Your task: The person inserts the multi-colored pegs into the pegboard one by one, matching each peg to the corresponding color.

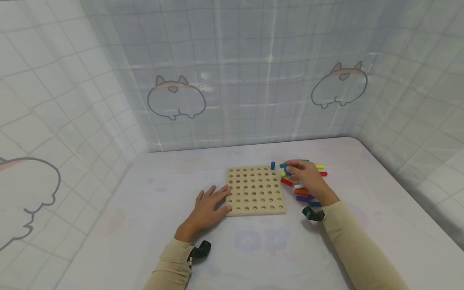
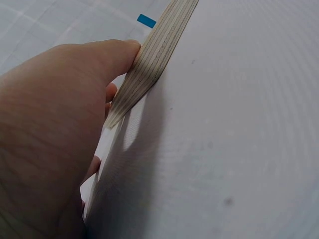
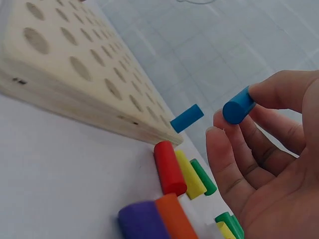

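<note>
A square wooden pegboard (image 1: 255, 190) with rows of round holes lies on the white table. One blue peg (image 1: 272, 165) stands in its far right corner hole; it also shows in the right wrist view as a blue peg (image 3: 187, 118). My left hand (image 1: 210, 205) lies flat with fingers straight, touching the board's left edge (image 2: 149, 64). My right hand (image 1: 302, 174) hovers over a pile of coloured pegs (image 1: 302, 189) to the right of the board and pinches a blue peg (image 3: 238, 105) between thumb and fingertips.
Red (image 3: 168, 167), yellow (image 3: 189, 174), green (image 3: 203, 177), orange (image 3: 174, 219) and purple (image 3: 142, 221) pegs lie loose by the board's right edge. A curtain with cartoon prints (image 1: 177, 98) walls the table on three sides. The table's right edge (image 1: 398, 177) is close.
</note>
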The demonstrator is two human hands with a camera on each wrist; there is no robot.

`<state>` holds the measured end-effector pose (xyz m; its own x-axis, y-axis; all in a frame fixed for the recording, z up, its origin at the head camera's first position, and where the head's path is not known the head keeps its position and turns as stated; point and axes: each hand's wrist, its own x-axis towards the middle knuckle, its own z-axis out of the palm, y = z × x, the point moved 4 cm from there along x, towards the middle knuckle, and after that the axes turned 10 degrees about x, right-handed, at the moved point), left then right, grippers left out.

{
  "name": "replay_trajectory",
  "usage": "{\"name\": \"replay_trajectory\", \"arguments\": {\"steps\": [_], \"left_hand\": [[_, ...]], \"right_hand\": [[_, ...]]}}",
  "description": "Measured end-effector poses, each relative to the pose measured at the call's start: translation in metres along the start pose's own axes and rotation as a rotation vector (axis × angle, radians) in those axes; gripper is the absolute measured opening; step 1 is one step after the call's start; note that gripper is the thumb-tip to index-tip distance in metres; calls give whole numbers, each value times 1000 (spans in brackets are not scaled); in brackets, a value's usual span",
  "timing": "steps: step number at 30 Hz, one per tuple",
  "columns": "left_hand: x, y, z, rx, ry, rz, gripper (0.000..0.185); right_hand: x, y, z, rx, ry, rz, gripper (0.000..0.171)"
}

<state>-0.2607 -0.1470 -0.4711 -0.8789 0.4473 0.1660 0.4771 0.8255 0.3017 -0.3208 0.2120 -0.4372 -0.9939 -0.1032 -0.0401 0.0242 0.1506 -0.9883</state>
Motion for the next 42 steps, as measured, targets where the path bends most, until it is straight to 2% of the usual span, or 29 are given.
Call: {"name": "replay_trajectory", "arguments": {"steps": [9, 19, 27, 31, 35, 42], "left_hand": [[1, 1, -2, -7, -7, 13, 63], [2, 0, 0, -9, 10, 14, 63], [5, 0, 3, 3, -10, 12, 64], [4, 2, 0, -3, 5, 13, 63], [4, 2, -2, -6, 12, 12, 63], [1, 2, -2, -10, -3, 2, 63]], "right_hand": [[11, 0, 4, 131, 0, -14, 52], [28, 5, 8, 262, 86, 36, 46], [42, 2, 9, 218, 160, 67, 43], [50, -4, 13, 213, 166, 39, 44], [58, -8, 18, 258, 163, -12, 41], [70, -5, 26, 275, 131, -60, 38]]}}
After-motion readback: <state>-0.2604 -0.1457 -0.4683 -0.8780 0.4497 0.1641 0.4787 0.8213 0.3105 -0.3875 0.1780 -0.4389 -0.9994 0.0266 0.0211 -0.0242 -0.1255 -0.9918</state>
